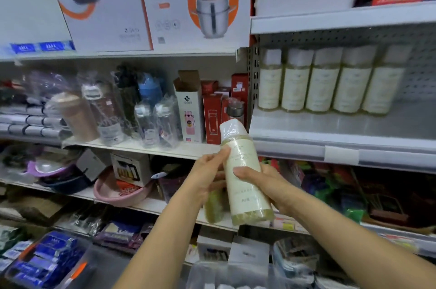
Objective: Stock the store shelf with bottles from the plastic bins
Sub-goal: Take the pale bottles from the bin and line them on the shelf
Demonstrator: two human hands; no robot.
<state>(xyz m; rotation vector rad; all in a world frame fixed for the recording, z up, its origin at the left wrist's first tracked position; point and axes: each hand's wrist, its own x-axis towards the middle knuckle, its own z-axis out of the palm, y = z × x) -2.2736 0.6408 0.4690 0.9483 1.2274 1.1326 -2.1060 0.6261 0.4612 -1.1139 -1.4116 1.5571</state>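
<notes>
Down at the bottom edge, a clear plastic bin (236, 274) shows only its blurred rim, contents unreadable. Above it both forearms reach in and meet on one bottle (245, 182), held in the air, tilted a bit left, cap up, in front of the shelf (330, 144) edge and not yet on it. Right hand (269, 186) wraps the lower body from the right, thumb laid across the front label, fingers hidden behind. Left hand (206, 175) curls against the bottle's left side, one finger running up onto the label. Below that palm sits a greenish shape (213, 205), possibly another bottle, too blurred to call. Bottle is full of pale yellow liquid, white cap, shrink film over it: judged fairly heavy, stiff-walled, film likely slick, so hold round the mid-body over the label rather than by the cap, and support the base when setting down. Farther back on the shelf, a row of bottles (330, 81) of the same kind, five upright, touching side by side against the pegboard, with bare shelf in front and to their right for the next one.
</notes>
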